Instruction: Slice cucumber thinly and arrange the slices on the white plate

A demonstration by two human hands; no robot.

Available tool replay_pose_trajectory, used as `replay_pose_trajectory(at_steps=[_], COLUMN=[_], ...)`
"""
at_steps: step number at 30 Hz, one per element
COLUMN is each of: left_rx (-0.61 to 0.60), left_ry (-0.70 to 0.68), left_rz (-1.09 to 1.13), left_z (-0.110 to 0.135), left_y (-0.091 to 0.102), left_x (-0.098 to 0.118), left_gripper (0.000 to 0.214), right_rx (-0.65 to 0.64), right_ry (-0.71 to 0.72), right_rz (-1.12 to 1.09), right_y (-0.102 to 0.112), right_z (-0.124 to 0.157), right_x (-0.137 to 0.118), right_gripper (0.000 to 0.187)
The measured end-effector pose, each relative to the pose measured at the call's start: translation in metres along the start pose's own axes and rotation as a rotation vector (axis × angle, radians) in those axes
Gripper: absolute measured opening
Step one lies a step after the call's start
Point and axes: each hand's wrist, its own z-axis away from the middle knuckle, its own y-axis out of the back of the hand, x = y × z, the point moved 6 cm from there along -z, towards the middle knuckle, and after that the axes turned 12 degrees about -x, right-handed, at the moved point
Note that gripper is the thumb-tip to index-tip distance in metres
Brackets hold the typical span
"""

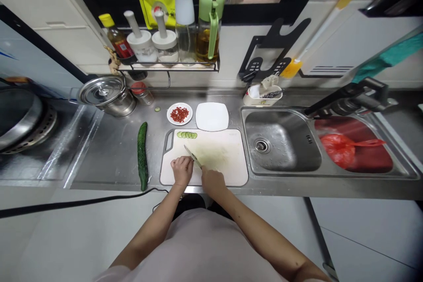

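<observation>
Blade beside curled fingers: main hazard

Right hand (213,180): closed around the handle of the knife (192,155), which slants across the cutting board (228,158), tip pointing away and to the left. Left hand (182,170): fingers curled, low over the board's near left part; cannot tell whether anything is held beneath them.

Position: cucumber slices (187,135) lie in an overlapping row at the board's far left, beyond the knife tip.

Risks (judgement):
1. Cut fingers. The blade runs just beside the left knuckles; a sideways slip of the knife or a straying thumb could bring them together.
2. Scattered slices. A forward push of the tip could knock the row apart.
3. Dropped cucumber. The whole cucumber (142,156) lies left of the board, one end near the counter's front edge; a bump from the left forearm could roll it off.
</observation>
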Motion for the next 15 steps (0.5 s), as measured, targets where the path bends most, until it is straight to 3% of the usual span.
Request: replay_pose_trajectory(at_steps=[15], left_rx=[0.003], left_ry=[0.016], left_rz=[0.022], left_z=[0.0005], left_y=[0.0018], left_x=[0.0006], left_gripper=[0.014], right_rx=[0.008], right_ry=[0.021], right_rz=[-0.066], right_y=[-0.002], right_z=[-0.0062], right_x=[0.0052], right_gripper=[0.031])
